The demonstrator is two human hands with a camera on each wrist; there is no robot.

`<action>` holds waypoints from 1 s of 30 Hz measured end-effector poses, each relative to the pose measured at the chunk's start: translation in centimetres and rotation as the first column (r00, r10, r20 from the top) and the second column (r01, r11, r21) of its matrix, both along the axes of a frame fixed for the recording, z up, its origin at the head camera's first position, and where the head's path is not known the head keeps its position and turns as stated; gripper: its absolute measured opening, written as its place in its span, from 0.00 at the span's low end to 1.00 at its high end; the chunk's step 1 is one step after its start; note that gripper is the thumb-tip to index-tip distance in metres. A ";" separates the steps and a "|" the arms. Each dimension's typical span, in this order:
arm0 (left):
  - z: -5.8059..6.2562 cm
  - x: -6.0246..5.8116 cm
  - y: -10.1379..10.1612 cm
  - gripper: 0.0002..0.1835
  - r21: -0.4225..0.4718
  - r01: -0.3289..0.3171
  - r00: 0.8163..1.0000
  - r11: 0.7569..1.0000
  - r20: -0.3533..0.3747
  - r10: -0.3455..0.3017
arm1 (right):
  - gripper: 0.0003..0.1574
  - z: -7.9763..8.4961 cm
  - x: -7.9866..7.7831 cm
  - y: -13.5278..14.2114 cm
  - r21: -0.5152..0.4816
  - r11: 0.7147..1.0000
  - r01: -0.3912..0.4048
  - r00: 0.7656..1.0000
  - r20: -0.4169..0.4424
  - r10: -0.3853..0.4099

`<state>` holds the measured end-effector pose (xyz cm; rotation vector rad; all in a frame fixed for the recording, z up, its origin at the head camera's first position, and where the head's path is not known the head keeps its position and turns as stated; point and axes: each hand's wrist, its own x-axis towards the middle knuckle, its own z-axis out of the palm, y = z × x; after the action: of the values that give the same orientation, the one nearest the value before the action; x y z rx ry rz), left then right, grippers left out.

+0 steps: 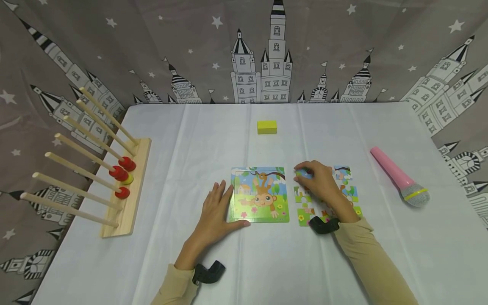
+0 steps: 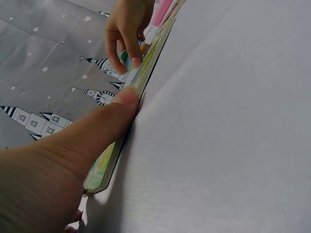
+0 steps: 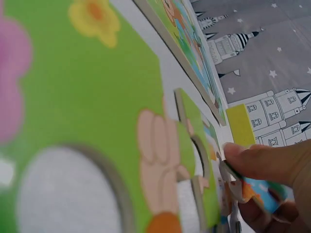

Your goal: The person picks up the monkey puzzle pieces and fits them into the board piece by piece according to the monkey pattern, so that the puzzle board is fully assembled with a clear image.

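My left hand (image 1: 214,210) lies at the left side of a square puzzle board (image 1: 280,203) with a monkey picture. Its fingers are spread along the board's left edge, and the thumb touches the front edge; in the left wrist view the thumb (image 2: 127,97) lies on the rim. Right of the board, my right hand (image 1: 321,180) pinches a puzzle piece (image 3: 262,193) with blue and orange on it between thumb and fingers. Several loose puzzle pieces (image 1: 343,173) lie beneath and around this hand, partly hidden by it and the wrist.
A yellow block (image 1: 267,127) sits behind the board. Far right lies a pink toy microphone (image 1: 396,176). On the left stands a wooden peg rack (image 1: 139,186) with red and yellow beads (image 1: 119,173) on some pegs. Castle-print cloth (image 1: 213,51) hangs behind the white table (image 1: 183,140).
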<state>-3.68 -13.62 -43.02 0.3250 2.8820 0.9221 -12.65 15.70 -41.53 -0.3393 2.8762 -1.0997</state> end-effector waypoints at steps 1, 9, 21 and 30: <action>0.0 0.0 0.0 0.57 0.000 -0.001 1.000 1.000 0.000 0.001 | 0.18 0.0 0.1 0.0 -0.006 1.000 -0.005 1.000 -0.001 0.005; 0.0 0.0 0.0 0.56 -0.001 0.002 1.000 1.000 -0.003 -0.002 | 0.16 -0.1 0.5 0.2 -0.069 0.998 0.007 1.000 0.025 -0.006; -0.1 0.0 0.1 0.56 -0.006 0.002 1.000 1.000 -0.002 -0.002 | 0.15 0.1 0.9 -2.0 -0.178 0.984 0.010 1.000 -0.015 -0.013; 0.0 0.1 -0.1 0.56 -0.006 0.007 1.000 1.000 -0.001 -0.007 | 0.17 -0.3 0.7 -6.2 -0.210 0.977 -0.028 0.999 -0.035 0.021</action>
<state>-3.60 -13.68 -42.99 0.3356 2.8819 0.9125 -11.91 9.49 -41.80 -0.4031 2.7784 -1.4118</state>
